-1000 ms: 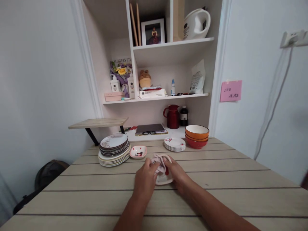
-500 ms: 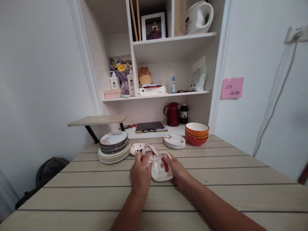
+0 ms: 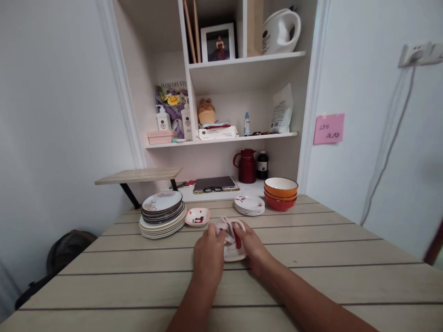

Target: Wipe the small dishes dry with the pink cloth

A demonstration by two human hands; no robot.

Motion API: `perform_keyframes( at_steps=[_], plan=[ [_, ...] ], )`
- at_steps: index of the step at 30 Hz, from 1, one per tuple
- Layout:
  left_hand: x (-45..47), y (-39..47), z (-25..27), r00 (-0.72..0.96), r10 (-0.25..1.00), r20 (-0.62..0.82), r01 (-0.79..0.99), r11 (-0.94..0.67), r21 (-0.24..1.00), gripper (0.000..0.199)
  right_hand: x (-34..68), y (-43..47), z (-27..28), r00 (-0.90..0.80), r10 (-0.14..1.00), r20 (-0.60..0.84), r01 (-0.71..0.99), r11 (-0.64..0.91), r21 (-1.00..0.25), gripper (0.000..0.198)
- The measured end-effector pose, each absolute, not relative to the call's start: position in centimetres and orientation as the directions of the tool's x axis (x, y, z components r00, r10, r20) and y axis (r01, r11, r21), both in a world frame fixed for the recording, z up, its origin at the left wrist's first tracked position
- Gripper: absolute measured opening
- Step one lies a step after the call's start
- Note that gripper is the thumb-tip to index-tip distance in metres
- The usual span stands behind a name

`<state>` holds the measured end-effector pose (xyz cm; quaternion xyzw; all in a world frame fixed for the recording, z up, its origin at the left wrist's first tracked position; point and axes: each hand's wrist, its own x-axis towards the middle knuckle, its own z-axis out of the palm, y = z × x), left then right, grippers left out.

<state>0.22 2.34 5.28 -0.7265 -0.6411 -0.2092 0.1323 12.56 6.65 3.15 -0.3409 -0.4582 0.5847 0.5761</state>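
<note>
My right hand (image 3: 253, 246) grips the right rim of a small white dish (image 3: 234, 254) with a red design, tilted above the tabletop. In my left hand (image 3: 209, 251) is a bunched pale pink cloth (image 3: 224, 226), pressed against the dish's upper left part and covering some of it. Just beyond my left hand stands a small square bowl (image 3: 197, 216) with a pink rim and a black and red picture inside.
A tall stack of plates (image 3: 162, 216) is at the left, under a small raised wooden shelf (image 3: 138, 175). Small floral plates (image 3: 249, 205) and stacked orange and red bowls (image 3: 280, 193) stand at the back right. Behind them are a red jug (image 3: 247, 167) and a dark laptop (image 3: 214, 183).
My left hand has moved the cloth right, away from the small square bowl and onto the white dish. My right hand still holds the dish's rim. The view has shifted slightly.
</note>
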Motion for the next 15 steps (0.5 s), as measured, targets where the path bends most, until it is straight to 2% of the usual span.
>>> perform_keyframes(
  at_steps=[4,6,9,12,15],
  plan=[
    [1.0,2.1,4.8,0.091,0.906,0.412,0.989,-0.132,0.071,0.029,12.7,6.7,3.3,-0.069,0.917,0.393,-0.223,0.370,-0.902,0.035],
    [1.1,2.1,4.5,0.097,0.925,0.368,0.981,-0.150,0.119,0.027,13.0,7.0,3.3,-0.068,0.891,0.450,-0.177,0.433,-0.884,0.037],
    [1.2,2.2,3.9,0.119,0.936,0.331,0.953,-0.201,0.227,0.025,13.4,7.4,3.3,-0.031,0.917,0.397,-0.187,0.385,-0.904,0.042],
    [1.4,2.3,3.5,0.188,0.896,0.402,0.888,-0.330,0.320,0.036,13.5,7.5,3.3,-0.039,0.951,0.307,-0.253,0.288,-0.924,0.041],
    [1.6,2.3,3.5,0.258,0.845,0.469,0.851,-0.428,0.303,0.044,13.3,7.1,3.6,-0.082,0.970,0.231,-0.301,0.197,-0.933,0.037]
  ],
)
